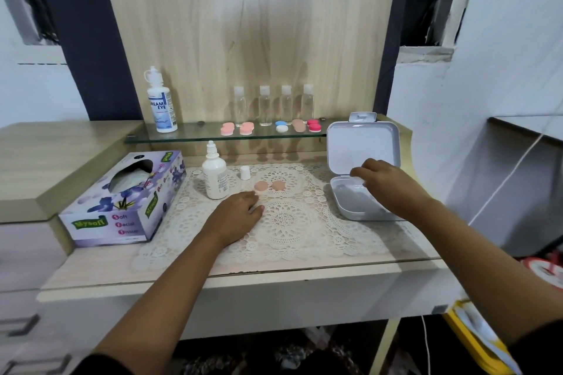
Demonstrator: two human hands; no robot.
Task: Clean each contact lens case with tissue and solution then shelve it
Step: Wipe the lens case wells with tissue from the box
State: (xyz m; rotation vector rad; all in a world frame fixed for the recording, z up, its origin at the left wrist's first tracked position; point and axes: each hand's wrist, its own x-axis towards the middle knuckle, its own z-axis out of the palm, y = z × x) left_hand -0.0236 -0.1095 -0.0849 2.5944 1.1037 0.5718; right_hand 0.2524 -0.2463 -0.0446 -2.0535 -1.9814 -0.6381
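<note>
A beige-pink contact lens case (270, 186) lies closed on the lace mat (286, 228). My left hand (240, 213) rests palm down on the mat just in front of it, holding nothing. My right hand (384, 181) reaches over the open white storage box (350, 207), fingertips at its rear rim; what they grip is hidden. A small white solution bottle (215, 175) stands uncapped, its cap (244, 172) beside it. The tissue box (122, 201) sits at the left. Several lens cases (281, 126) lie on the glass shelf (182, 138).
A large solution bottle (161, 103) stands at the shelf's left end, and several small clear bottles (265, 105) line its back. The box lid (362, 143) stands upright. A wooden panel rises behind. A white cable (511, 176) hangs at the right.
</note>
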